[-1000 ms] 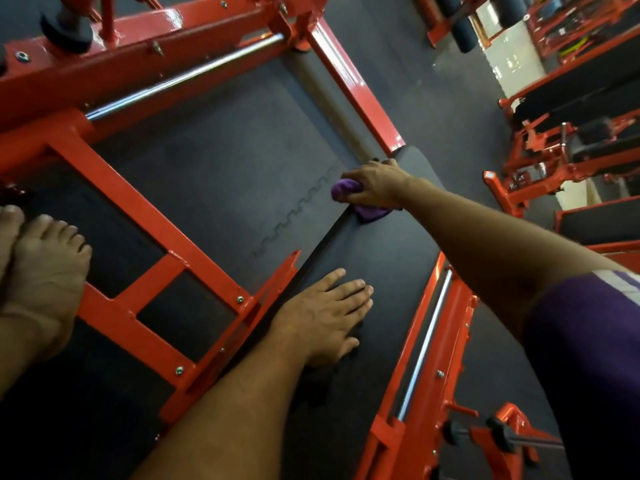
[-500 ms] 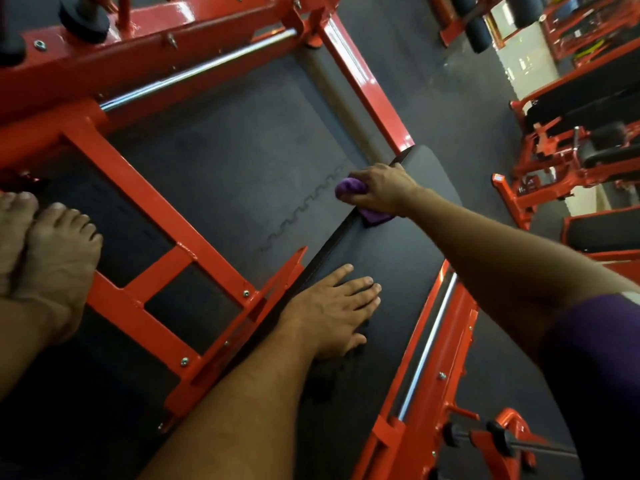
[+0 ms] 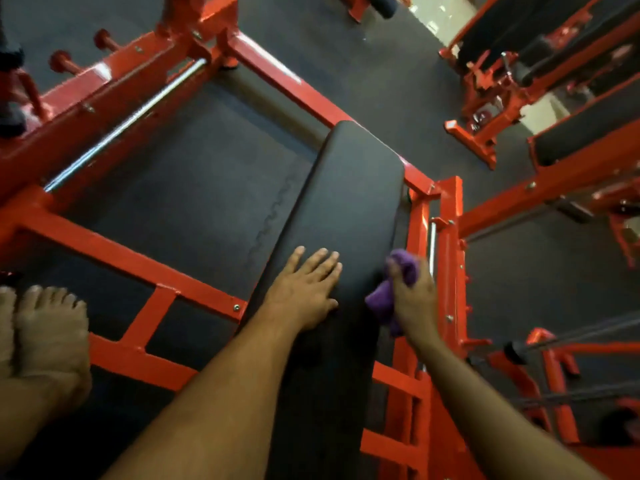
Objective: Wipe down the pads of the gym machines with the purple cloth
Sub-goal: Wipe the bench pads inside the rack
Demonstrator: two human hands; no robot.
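Along the right edge of the long black pad (image 3: 349, 202), the right hand (image 3: 414, 299) bunches the purple cloth (image 3: 391, 296) against the pad's side, fingers curled round it in a tight grip; the frame is blurred there, so how much of the cloth touches the pad is hard to say. The left hand (image 3: 306, 289) lies flat on the pad's top, just left of the cloth, fingers straight and spread a little, holding nothing. Beyond both hands the pad runs bare to its rounded far end. Just right of the pad stands the red frame (image 3: 446, 237) with a chrome rod (image 3: 432, 244), close against the cloth hand. Left of the pad a gap of dark rubber floor (image 3: 194, 188) opens between red bars, and two bare feet (image 3: 45, 327) stand well left of the pad.
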